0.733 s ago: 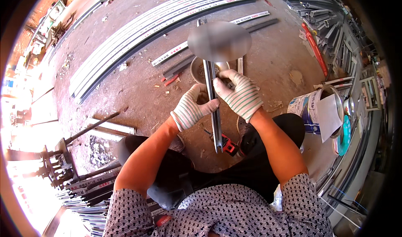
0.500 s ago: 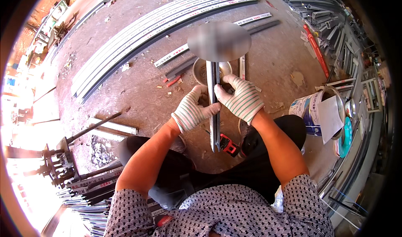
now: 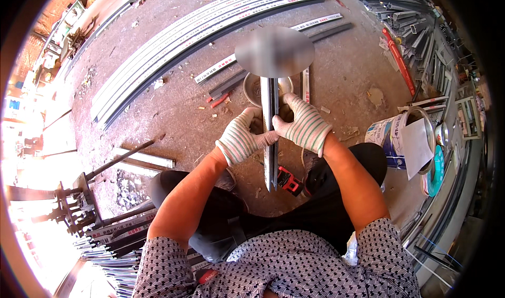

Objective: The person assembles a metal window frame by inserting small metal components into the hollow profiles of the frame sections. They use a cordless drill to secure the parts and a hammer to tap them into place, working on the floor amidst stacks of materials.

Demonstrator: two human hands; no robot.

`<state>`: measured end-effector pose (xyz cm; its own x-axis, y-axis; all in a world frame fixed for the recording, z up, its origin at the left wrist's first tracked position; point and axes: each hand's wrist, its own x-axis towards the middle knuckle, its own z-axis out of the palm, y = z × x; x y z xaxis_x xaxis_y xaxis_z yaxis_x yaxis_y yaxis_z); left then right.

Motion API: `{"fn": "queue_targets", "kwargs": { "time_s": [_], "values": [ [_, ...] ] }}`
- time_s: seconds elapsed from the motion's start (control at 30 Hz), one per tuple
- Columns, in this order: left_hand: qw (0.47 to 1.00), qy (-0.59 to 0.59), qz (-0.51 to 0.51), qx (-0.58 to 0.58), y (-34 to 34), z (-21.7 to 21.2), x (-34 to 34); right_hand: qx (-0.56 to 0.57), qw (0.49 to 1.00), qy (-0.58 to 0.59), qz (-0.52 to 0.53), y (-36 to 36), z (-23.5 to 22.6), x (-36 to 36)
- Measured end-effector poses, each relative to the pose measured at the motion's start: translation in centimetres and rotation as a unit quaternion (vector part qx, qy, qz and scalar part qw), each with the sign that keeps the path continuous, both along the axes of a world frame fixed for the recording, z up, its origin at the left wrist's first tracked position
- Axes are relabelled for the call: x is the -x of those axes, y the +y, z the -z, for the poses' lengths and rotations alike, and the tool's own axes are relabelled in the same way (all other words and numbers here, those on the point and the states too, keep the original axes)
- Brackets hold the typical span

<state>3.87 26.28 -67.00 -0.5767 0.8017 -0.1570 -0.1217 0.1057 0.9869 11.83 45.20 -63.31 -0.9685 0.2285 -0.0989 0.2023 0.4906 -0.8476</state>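
A long, grooved metal profile bar [image 3: 271, 164] stands out in front of me, its far part hidden by a blurred patch. My left hand [image 3: 243, 136], in a white striped knit glove, grips it from the left with the thumb against its side. From the right, my right hand [image 3: 302, 120], gloved alike, pinches the bar slightly farther up. Behind the bar a round metal bowl [image 3: 252, 91] rests on the floor, partly covered. Below the bar's near end lies a red and black tape measure [image 3: 289, 181], close to my foot.
Long white-faced profiles [image 3: 210, 27] lie side by side at the far left. Red-handled pliers [image 3: 220, 101] are on the floor. At right stand a paint bucket [image 3: 386, 135] and a teal roll [image 3: 432, 171]. A metal machine [image 3: 79, 203] and stacked bars [image 3: 115, 261] are at lower left.
The bar has turned slightly in my hands, showing more of its grooved face. My right hand has shifted a little to the right; the left has barely moved.
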Motion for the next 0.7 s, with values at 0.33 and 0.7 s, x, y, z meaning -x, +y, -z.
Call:
{"fn": "queue_targets", "kwargs": {
  "time_s": [0.33,0.7],
  "values": [
    [0.999,0.002,-0.034,-0.021,-0.3,-0.7,0.7,0.150,0.988,-0.011,-0.045,0.2,0.0,-0.5],
    [0.973,-0.105,-0.157,-0.136,-0.7,-2.1,3.4,0.264,0.961,-0.028,-0.084,-3.4,0.9,-1.7]
  ]
}}
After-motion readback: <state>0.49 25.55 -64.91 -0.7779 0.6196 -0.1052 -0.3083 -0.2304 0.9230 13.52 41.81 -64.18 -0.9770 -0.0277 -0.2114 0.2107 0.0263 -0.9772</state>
